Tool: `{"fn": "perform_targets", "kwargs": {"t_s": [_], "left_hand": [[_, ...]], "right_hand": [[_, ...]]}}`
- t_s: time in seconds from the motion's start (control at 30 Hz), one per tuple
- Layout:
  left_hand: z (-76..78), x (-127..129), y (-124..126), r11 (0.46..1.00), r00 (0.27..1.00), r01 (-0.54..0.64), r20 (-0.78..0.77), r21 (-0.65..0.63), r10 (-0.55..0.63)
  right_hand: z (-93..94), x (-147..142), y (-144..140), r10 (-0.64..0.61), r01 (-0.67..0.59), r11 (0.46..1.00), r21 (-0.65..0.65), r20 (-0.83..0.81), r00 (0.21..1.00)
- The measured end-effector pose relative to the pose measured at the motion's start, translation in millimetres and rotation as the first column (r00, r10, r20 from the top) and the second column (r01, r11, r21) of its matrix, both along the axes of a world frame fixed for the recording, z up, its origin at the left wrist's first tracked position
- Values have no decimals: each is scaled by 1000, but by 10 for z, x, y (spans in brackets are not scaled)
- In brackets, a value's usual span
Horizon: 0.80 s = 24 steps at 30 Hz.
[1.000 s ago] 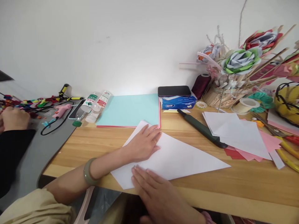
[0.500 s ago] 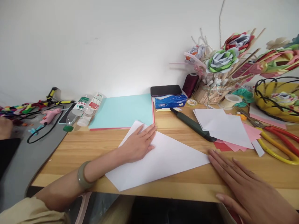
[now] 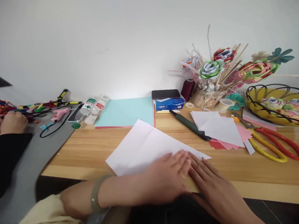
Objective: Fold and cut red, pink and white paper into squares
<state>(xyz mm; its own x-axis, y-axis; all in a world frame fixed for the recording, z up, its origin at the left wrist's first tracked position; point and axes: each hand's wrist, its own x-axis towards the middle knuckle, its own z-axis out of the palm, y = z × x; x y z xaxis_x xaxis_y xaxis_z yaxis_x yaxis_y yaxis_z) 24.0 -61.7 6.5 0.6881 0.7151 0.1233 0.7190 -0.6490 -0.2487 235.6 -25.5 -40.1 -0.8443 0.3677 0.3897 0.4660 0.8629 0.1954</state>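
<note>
A folded sheet of white paper [image 3: 140,144] lies on the wooden table, its pointed end to the right and a crease line running through its left part. My left hand [image 3: 167,175], a ring on one finger and a bangle on the wrist, rests over the paper's near edge, slightly blurred, fingers stretched out. Beside it my right hand [image 3: 210,182] lies flat with fingers extended, its fingertips on the paper near the pointed end. The two hands touch or nearly touch. Part of the near edge is hidden beneath them.
Behind the paper lie light blue sheets [image 3: 126,112], a tissue pack [image 3: 169,104] with a phone on top, and a dark green tool [image 3: 190,124]. To the right are white paper pieces [image 3: 217,127], scissors [image 3: 268,146] and a yellow basket [image 3: 257,105]. Another person's hand [image 3: 14,122] is far left.
My left hand has moved right and nearer me, from the paper's upper left to its near edge. My right hand has shifted left onto the paper. The view has shifted slightly.
</note>
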Motion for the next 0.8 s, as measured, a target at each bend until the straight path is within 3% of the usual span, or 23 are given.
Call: {"fn": "perform_targets", "kwargs": {"t_s": [0.13, 0.27, 0.53, 0.8], "left_hand": [[-310, 428, -219, 964, 985, -170, 76, 207, 157], [-521, 350, -315, 933, 973, -200, 171, 299, 154], [-495, -167, -609, 954, 972, -183, 193, 239, 138], [-463, -497, -834, 948, 956, -178, 274, 265, 103]], "right_hand": [[-55, 23, 6, -16, 16, 1000, -4, -57, 998], [-14, 23, -1, -43, 42, 999, 9, 27, 999], [31, 31, -7, -60, 62, 997, -47, 42, 997], [11, 27, -15, -83, 84, 996, -14, 39, 996]]}}
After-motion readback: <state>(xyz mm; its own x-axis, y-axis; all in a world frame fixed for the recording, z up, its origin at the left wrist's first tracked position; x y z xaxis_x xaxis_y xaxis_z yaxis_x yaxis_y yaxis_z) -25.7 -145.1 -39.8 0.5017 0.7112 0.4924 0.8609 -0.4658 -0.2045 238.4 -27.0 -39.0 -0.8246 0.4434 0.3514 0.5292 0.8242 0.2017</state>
